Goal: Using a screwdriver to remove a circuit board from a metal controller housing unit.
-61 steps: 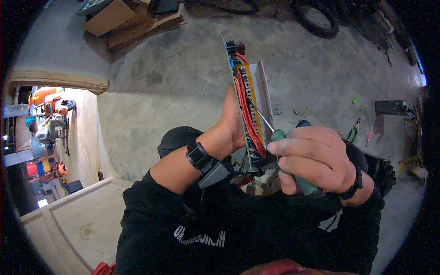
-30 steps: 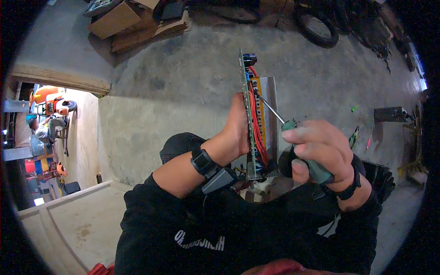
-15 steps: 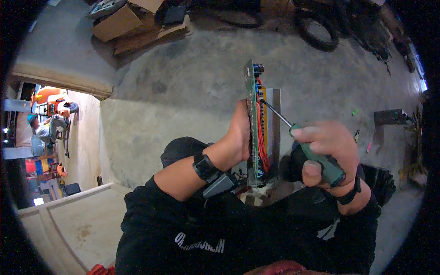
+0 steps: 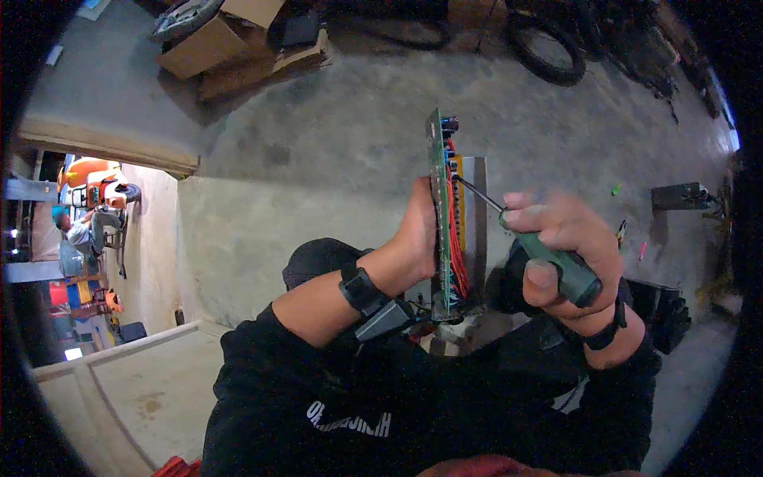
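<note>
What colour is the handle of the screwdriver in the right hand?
Dark green; the screwdriver handle shows best in the head view, gripped by the right hand.

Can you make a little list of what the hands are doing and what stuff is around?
left hand: holds a green circuit board on edge, red wires along it
right hand: grips a green-handled screwdriver
screwdriver tip: at the board's upper part
floor: bare concrete
around: cardboard boxes top left, a tyre top right
</note>
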A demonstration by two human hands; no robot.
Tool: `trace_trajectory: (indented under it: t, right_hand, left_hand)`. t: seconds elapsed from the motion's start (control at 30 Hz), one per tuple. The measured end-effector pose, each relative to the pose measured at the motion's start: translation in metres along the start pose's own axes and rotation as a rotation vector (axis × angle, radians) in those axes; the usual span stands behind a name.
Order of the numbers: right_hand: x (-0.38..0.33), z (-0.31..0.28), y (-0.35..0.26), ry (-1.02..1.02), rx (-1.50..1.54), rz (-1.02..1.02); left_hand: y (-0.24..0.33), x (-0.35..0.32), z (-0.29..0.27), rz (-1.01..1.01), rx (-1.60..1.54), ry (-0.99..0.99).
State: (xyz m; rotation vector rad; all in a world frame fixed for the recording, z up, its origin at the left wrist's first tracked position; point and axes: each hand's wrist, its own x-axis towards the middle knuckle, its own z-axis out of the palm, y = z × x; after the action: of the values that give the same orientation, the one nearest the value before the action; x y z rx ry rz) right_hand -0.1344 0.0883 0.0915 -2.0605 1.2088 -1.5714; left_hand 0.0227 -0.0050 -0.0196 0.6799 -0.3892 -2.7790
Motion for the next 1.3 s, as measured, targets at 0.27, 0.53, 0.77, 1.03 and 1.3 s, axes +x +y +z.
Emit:
trace_trajectory:
  t: [0.27, 0.53, 0.77, 1.03, 1.3]
  right_hand:
    - [0.001, -0.002, -0.004, -0.079, -0.086, -0.053]
    - [0.002, 0.001, -0.004, -0.041, -0.076, -0.06]
    - [0.002, 0.003, -0.003, 0.03, -0.07, -0.017]
    - [-0.006, 0.0, 0.0, -0.005, 0.083, 0.042]
    - [-0.005, -0.007, 0.0, -0.059, 0.146, 0.066]
  left_hand:
    - [0.0, 0.002, 0.004, 0.045, -0.022, 0.049]
    - [0.001, -0.002, 0.006, 0.054, -0.034, 0.024]
    - [0.002, 0.003, 0.003, 0.047, -0.023, 0.047]
    - [-0.001, -0.001, 0.004, 0.07, 0.012, 0.095]
    - [0.004, -0.004, 0.007, 0.023, 0.009, 0.133]
